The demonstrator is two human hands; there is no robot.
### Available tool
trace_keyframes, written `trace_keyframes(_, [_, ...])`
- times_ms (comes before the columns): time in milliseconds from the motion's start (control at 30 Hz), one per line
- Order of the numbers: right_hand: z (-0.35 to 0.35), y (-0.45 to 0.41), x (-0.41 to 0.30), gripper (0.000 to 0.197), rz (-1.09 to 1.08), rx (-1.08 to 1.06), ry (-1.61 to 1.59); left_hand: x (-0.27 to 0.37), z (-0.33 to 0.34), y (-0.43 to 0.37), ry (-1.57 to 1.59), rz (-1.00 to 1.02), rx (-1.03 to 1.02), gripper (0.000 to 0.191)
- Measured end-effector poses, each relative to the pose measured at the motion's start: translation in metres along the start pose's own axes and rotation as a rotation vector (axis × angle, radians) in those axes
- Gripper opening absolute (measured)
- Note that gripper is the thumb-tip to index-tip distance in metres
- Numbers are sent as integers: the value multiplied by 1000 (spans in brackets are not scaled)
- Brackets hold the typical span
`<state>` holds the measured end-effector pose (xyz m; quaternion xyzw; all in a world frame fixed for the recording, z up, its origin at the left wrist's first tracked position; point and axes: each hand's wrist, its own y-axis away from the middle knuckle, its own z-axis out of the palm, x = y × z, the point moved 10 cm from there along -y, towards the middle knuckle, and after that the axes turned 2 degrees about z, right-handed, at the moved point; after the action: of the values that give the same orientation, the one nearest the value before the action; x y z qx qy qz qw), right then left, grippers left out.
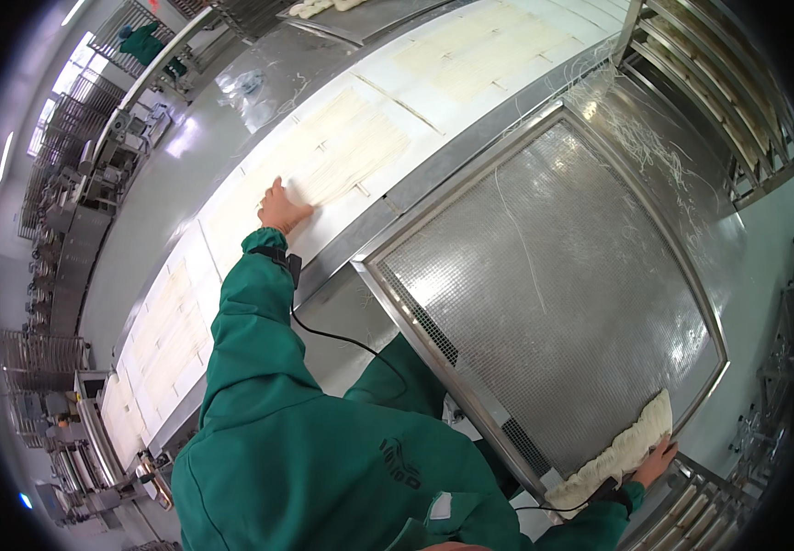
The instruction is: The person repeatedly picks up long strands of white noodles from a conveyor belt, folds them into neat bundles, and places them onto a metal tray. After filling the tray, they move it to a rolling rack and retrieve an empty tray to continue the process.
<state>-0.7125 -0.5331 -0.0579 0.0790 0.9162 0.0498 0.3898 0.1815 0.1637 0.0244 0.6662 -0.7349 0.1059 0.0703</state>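
My left hand (284, 208) rests with fingers spread at the near edge of a sheet of thin noodle strands (352, 148) on the white conveyor belt (386, 113). More noodle sheets lie along the belt on both sides. My right hand (654, 460) is at the lower right corner of a metal-framed mesh tray (541, 262), against a folded bundle of noodles (620, 441) along the tray's edge. Its fingers are partly hidden, so whether it grips the bundle cannot be told. One loose strand (522, 237) lies across the mesh.
Loose noodle scraps (651, 144) litter the metal surface beyond the tray. A metal rack (707, 89) holding trays stands at upper right, another (686, 513) at lower right. Rollers (97, 441) stand at the belt's lower left end. A co-worker in green (143, 45) is far off.
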Motion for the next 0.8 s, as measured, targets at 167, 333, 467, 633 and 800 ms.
trace_keyframes(167, [4,1,8,81,42,-49,-197,58,44,-34,-180,183,64,41])
trace_keyframes(333, [-6,16,-45,71,-192,198,-85,128,63,-47,-59,340,-18,39])
trace_keyframes(467, [66,63,-151,68,-471,52,-129,258,56,8,708,363,-477,21])
trace_keyframes(633, [157,164,-325,93,-800,-408,-313,467,15,162,921,608,-792,16])
trace_keyframes(800, [144,179,-401,96,-1071,-134,-333,611,5,323,1154,690,-1137,17])
